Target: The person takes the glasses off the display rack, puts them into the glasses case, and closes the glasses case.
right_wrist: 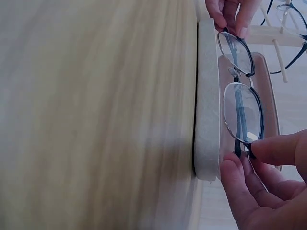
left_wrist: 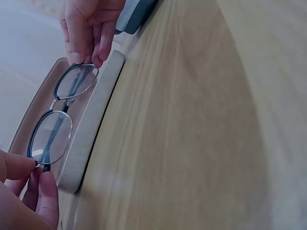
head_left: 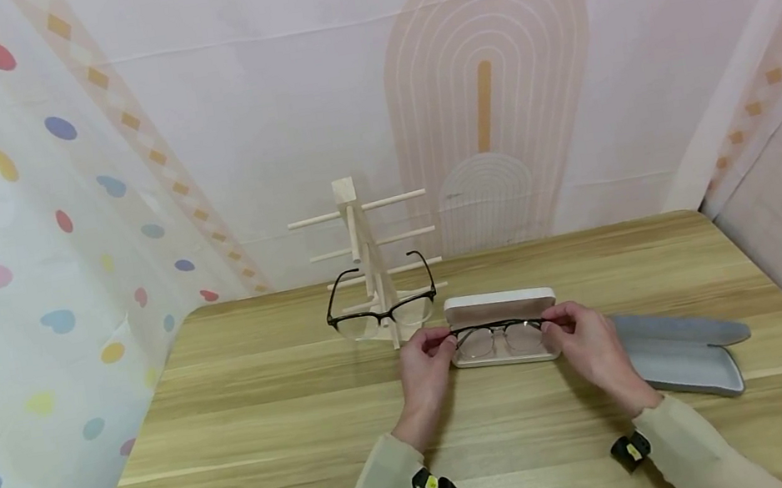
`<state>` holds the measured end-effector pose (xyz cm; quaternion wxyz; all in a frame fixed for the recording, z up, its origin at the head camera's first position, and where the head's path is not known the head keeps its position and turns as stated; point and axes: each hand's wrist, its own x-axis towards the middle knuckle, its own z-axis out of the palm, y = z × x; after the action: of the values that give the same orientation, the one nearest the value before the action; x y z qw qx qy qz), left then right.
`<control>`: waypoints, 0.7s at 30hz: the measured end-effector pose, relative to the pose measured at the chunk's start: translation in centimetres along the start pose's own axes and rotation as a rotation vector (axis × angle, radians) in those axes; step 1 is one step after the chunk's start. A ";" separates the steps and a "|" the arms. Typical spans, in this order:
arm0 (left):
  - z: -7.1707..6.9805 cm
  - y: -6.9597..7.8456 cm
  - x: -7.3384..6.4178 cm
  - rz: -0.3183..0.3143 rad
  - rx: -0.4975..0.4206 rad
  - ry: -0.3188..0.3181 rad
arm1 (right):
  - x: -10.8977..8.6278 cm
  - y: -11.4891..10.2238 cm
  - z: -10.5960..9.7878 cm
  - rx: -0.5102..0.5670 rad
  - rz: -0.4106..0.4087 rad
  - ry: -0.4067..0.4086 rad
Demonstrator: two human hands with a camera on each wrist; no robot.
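Observation:
A pair of eyeglasses (head_left: 498, 327) with a black browline and thin metal lower rims is held level by both hands. Its temples are folded behind the lenses, as both wrist views show. My left hand (head_left: 426, 374) pinches the left end of the frame, and my right hand (head_left: 591, 345) pinches the right end. Directly beneath and behind the eyeglasses is an open white glasses case (head_left: 498, 298) with a pinkish lining (right_wrist: 263, 81). Whether the eyeglasses touch the lining I cannot tell.
A wooden display stand (head_left: 345, 192) with several pegs stands behind my left hand. Black-framed glasses (head_left: 384, 313) hang on its lower part. An open grey-blue glasses case (head_left: 684, 356) lies right of my right hand on the wooden table (head_left: 252, 433). A patterned curtain (head_left: 250, 113) hangs behind.

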<state>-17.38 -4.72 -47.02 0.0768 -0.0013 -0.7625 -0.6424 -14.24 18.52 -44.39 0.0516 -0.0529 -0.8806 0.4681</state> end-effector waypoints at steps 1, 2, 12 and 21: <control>0.0 0.0 0.1 0.001 0.011 -0.003 | 0.0 0.0 0.0 -0.007 -0.001 -0.003; 0.0 0.0 0.2 -0.002 0.023 -0.006 | 0.1 0.1 -0.1 -0.016 -0.004 -0.003; 0.0 -0.2 0.6 -0.003 0.130 -0.015 | 0.7 0.0 -0.4 -0.142 -0.052 -0.006; -0.1 -0.3 0.9 0.002 0.181 -0.024 | 0.9 -0.2 -0.5 -0.202 -0.080 -0.034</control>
<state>-18.33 -4.95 -47.18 0.0681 -0.0030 -0.8184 -0.5706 -15.09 18.97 -43.91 0.0496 -0.0146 -0.9254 0.3756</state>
